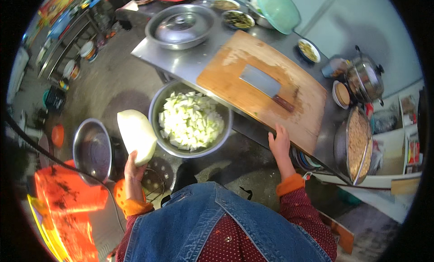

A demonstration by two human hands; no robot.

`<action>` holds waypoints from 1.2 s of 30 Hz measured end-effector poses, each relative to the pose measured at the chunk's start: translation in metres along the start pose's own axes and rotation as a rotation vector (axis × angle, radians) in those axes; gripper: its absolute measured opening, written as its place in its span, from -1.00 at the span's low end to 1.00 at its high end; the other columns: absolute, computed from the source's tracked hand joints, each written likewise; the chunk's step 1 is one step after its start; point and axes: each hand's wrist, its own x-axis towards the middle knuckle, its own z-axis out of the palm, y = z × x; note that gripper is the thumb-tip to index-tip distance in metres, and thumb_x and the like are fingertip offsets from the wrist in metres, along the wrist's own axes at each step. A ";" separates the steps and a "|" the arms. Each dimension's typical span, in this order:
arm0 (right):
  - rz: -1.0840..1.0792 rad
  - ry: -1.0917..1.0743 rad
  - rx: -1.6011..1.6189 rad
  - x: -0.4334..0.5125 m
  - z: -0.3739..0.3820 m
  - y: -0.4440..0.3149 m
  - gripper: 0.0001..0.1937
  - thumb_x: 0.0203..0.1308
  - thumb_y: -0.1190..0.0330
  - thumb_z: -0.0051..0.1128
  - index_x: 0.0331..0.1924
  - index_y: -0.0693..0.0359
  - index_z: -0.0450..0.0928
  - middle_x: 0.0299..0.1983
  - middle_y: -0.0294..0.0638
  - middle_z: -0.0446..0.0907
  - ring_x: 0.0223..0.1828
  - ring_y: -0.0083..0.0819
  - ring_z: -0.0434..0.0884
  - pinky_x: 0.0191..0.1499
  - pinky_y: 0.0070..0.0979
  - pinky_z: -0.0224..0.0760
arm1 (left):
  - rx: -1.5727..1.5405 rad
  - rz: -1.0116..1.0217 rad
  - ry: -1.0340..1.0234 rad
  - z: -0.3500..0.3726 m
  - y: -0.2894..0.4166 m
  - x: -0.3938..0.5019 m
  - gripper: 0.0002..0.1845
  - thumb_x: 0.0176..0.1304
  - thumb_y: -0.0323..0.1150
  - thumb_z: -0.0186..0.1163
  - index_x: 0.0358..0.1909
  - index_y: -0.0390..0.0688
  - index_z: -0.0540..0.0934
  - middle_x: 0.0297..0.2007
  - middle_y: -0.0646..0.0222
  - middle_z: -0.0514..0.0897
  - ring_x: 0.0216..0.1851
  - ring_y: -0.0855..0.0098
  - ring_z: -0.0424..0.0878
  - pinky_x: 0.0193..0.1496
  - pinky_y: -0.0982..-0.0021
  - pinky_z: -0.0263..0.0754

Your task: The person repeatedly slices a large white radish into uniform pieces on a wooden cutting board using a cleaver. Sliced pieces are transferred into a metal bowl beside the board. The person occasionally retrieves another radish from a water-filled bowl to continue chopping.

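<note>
My left hand [135, 168] grips the lower end of a large pale piece of peeled gourd or melon [137, 136], held left of a metal basin [229, 124]. Chopped pale-green chunks [191, 121] are heaped in that basin, by the table's front edge. At the near edge of a wooden cutting board [227, 72], my right hand [280, 141] has its fingers apart and rests on or just by the rim. It holds nothing. A cleaver [260, 80] with a wooden handle lies flat across the board, beyond my right hand.
On the steel table [156, 57] stand a lidded metal pan [179, 28], small bowls of food [239, 19], a steamer pot [364, 79] and a pan of ground food [357, 143]. A steel basin [93, 150] and an orange-red cloth or plastic cover [67, 187] are at left.
</note>
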 end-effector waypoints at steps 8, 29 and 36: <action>-0.119 0.072 -0.175 0.097 -0.003 0.035 -0.47 0.04 0.44 0.16 0.17 0.28 0.39 0.09 0.01 0.45 0.09 -0.02 0.49 0.10 -0.13 0.38 | 0.359 -0.003 -0.290 0.089 -0.032 0.005 -0.31 0.09 -0.11 0.35 0.21 -0.25 0.40 0.03 0.25 0.58 -0.02 0.31 0.57 0.02 0.25 0.50; 0.004 -0.276 0.127 0.131 -0.031 0.093 -0.64 0.11 0.22 0.15 -0.07 0.23 0.43 -0.27 0.06 0.60 -0.23 0.10 0.61 -0.17 -0.05 0.48 | 0.550 -0.048 -0.503 0.353 -0.176 0.037 -0.26 0.15 -0.22 0.30 0.28 -0.39 0.26 0.08 0.11 0.55 0.03 0.25 0.59 0.12 0.26 0.52; 0.173 -0.293 0.662 0.117 -0.074 0.152 -0.67 0.23 0.23 0.13 -0.02 0.24 0.45 -0.43 -0.03 0.59 -0.38 -0.19 0.64 -0.26 -0.28 0.46 | 0.548 0.044 -0.306 0.432 -0.284 0.010 -0.41 0.20 -0.29 0.32 0.20 -0.39 0.41 0.02 0.12 0.61 -0.02 0.27 0.58 0.09 0.30 0.45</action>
